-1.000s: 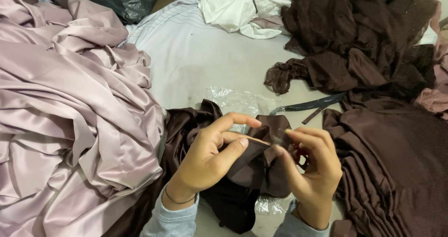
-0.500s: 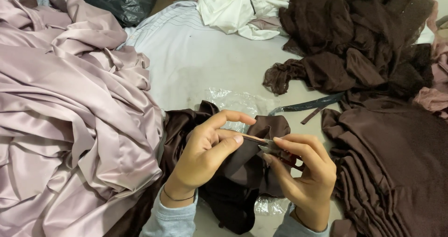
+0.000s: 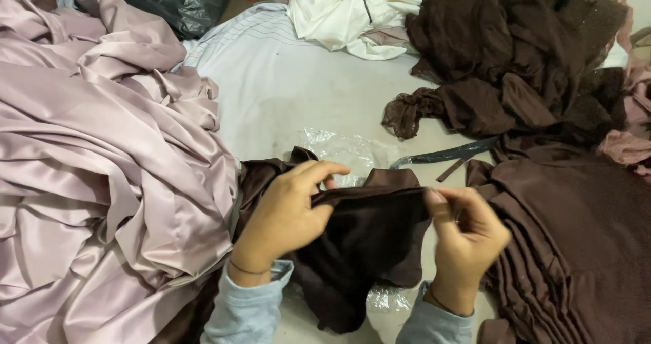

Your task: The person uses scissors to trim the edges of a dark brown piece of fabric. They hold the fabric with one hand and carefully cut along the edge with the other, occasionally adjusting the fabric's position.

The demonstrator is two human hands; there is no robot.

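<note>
Between left hand [image 3: 288, 212] and right hand [image 3: 468, 239], dark brown cloth [image 3: 369, 239] stretches.

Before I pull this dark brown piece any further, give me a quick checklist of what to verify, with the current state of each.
1. Left hand grips the dark brown fabric piece: ok.
2. Right hand pinches its upper edge: ok.
3. Edge between the hands stretched flat: ok.
4. Piece free of the pink satin pile: cannot tell, its left end runs under the satin.
5. Clear plastic wrap out of the way: not ok, it lies beneath the piece.
6. Needle or thread in the right hand: cannot tell.
</note>
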